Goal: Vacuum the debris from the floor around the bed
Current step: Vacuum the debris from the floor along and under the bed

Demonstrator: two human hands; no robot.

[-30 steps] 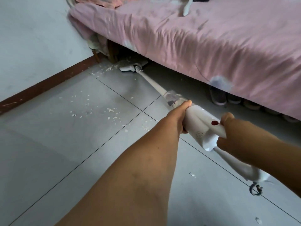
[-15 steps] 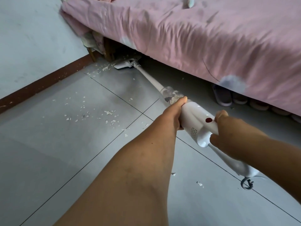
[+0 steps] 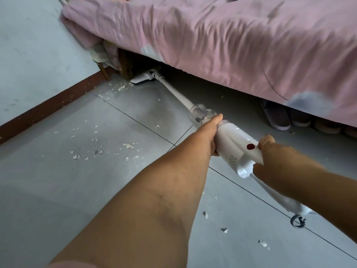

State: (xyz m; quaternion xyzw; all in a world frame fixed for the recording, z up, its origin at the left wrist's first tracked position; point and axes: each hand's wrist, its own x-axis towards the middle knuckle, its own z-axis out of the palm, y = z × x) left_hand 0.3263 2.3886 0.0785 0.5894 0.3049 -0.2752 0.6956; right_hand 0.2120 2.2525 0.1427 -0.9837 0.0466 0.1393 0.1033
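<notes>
Far left: a pale grey painted wall (image 3: 29,45) meets the grey tiled floor (image 3: 58,190) along a dark brown skirting board (image 3: 48,109). White, paper-like flakes of debris (image 3: 96,149) lie scattered on the tiles near the skirting. A denser patch lies just beside the flat white floor head (image 3: 143,79) of the white stick vacuum cleaner (image 3: 237,149).

The floor head rests on the floor at the corner of the bed (image 3: 212,45), close to a brown wooden bed leg (image 3: 125,68) and partly in the shadow under the bed's edge. From it a slim white wand (image 3: 175,91) runs diagonally toward the viewer to a clear plastic dust cup (image 3: 201,115).

Centre: the left hand (image 3: 210,132), arm extended, grips the vacuum's body where it joins the dust cup, with the thumb lying along the top and the fingers curled beneath. A round red button (image 3: 250,146) sits on the upper face of the body.

To its right, the right hand (image 3: 270,161) grips the rear handle, thumb resting on top just behind the button. A few more flakes lie on the tiles below the handle.

Upper right: the bed is draped in a creased pink fabric cover (image 3: 270,55) that hangs over its side. Beneath the edge, purple-grey slippers (image 3: 278,117) stand on the floor in shadow.
</notes>
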